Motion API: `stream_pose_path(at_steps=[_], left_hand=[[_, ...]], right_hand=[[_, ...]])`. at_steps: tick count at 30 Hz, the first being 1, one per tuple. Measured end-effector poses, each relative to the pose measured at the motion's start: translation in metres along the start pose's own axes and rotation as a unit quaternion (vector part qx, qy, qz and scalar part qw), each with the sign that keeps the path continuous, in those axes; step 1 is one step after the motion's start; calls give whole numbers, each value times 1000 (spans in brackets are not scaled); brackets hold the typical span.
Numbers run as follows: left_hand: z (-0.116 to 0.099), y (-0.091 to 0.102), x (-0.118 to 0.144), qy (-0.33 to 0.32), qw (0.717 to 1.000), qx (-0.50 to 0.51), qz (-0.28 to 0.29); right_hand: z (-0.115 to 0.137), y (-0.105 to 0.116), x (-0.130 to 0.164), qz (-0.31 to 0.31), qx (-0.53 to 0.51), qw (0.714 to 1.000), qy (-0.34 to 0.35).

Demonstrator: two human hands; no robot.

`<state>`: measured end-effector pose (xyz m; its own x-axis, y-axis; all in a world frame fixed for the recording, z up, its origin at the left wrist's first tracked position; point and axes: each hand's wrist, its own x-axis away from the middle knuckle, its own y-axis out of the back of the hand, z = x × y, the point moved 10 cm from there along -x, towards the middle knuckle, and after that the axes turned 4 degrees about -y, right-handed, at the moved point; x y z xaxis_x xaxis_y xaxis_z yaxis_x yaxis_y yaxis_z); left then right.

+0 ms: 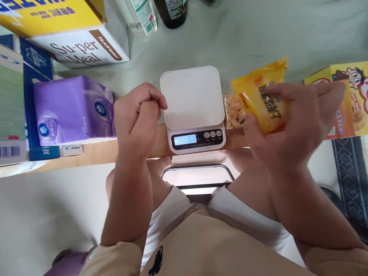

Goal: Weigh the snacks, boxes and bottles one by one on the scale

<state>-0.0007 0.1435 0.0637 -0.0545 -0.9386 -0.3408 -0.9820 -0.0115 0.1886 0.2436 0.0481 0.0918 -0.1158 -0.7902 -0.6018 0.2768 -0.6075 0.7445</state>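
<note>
A white digital kitchen scale (pixel 192 97) lies in front of me with a bare top plate. Its lit display seems to read 51. My left hand (pixel 140 117) is curled closed at the scale's left edge, fingertips by the plate, with nothing visible in it. To the right of the scale, my right hand (pixel 296 122) grips a yellow snack packet (pixel 266 97) between thumb and fingers, tilted and held up. Partly behind that packet, a small clear packet of snack pieces (pixel 233 109) lies against the scale's right side.
At left stand a purple tissue pack (pixel 63 111), a blue box (pixel 37 65) and a yellow-white meal box (pixel 80 48). A clear bottle (pixel 142 19) and a dark bottle (pixel 173 13) are at the back. A yellow cartoon box (pixel 356 99) sits at right. The wooden table edge (pixel 99 151) runs nearest me.
</note>
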Motion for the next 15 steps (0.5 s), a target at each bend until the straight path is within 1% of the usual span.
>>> stream_pose_path(at_steps=[3,6,9,11,13,15], left_hand=[[0,2,-2,-12,1000,3,-4],[1,5,-4,-32,999,4,-8],[4,6,-5,-18,1000,0,-7],[4,6,-4,-6,1000,-6,0],[2,7,-3,-4,1000,-10,1],[1,11,-3,-8,1000,-12,-16]], right_hand=[[-18,3,8,-23,13,1000,13],[-29,-3,13,-18,37,999,1],[-33,-4,14,-31,71,997,-11],[-34,-4,15,-37,76,996,-15],[-37,-5,15,-26,71,997,-26],[-42,-10,15,0,64,997,-48]])
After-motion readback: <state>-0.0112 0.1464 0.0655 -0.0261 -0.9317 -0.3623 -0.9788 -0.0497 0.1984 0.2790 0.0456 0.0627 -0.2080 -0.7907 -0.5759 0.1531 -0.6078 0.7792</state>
